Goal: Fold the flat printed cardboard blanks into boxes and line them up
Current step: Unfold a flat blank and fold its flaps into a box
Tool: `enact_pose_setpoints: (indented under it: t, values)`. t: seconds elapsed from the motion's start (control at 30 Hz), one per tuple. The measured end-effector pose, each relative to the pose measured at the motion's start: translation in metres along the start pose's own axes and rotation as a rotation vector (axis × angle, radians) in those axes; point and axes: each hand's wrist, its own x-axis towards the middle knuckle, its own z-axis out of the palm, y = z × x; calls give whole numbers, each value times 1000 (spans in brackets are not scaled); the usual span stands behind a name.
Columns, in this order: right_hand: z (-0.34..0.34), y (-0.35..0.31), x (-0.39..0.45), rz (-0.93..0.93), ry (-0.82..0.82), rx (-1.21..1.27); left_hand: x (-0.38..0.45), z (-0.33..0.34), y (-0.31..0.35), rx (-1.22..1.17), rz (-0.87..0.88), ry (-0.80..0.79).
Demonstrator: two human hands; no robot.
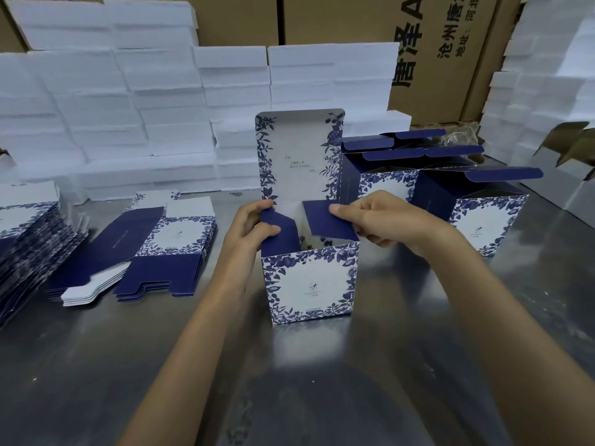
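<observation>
A blue-and-white floral box [310, 286] stands upright in the middle of the metal table [322, 381], its tall lid panel [299, 156] raised at the back. My left hand [249, 228] pinches the left navy side flap [278, 231], bent inward. My right hand [383, 220] grips the right navy side flap [326, 223], held over the opening. Several folded boxes [467, 201] with open lids stand in a row at the right. A stack of flat blanks [167, 246] lies to the left, and a taller pile of blanks [29, 239] sits at the far left edge.
White foam blocks [135, 101] are stacked high along the back and at the right. Brown shipping cartons [434, 43] with printed characters stand behind them. An open brown carton [573, 146] sits at the far right.
</observation>
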Motion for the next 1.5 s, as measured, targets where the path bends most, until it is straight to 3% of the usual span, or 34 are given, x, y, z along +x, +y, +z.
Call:
enact_pose_setpoints:
  t: [0.2, 0.3, 0.37, 0.5, 0.67, 0.8, 0.97, 1.1, 1.2, 1.5]
  values:
    - [0, 8, 6, -34, -19, 13, -2, -1, -1, -54, -10, 13]
    - [3, 14, 6, -28, 131, 58, -2, -1, -1, -22, 0, -29]
    - [11, 20, 7, -68, 183, 211, -2, -1, 1, -3, -11, -29]
    - [30, 31, 11, -124, 111, 645, 1, 0, 1, 43, -44, 29]
    - [42, 34, 2, -150, 169, 771, 3, -4, 5, 84, -81, 61]
    - [43, 30, -1, -136, 249, 623, -1, -5, 7, 177, 5, 83]
    - [38, 2, 9, -114, 231, 459, 4, 0, 26, 327, -31, -1]
    - [38, -28, 37, -120, 203, 9, 27, 24, 51, 712, -118, -65]
    - [47, -29, 49, -128, 227, -126, 36, 43, 48, 971, -85, -40]
    - [47, -22, 49, -166, 179, -221, 36, 38, 37, 884, -51, -33]
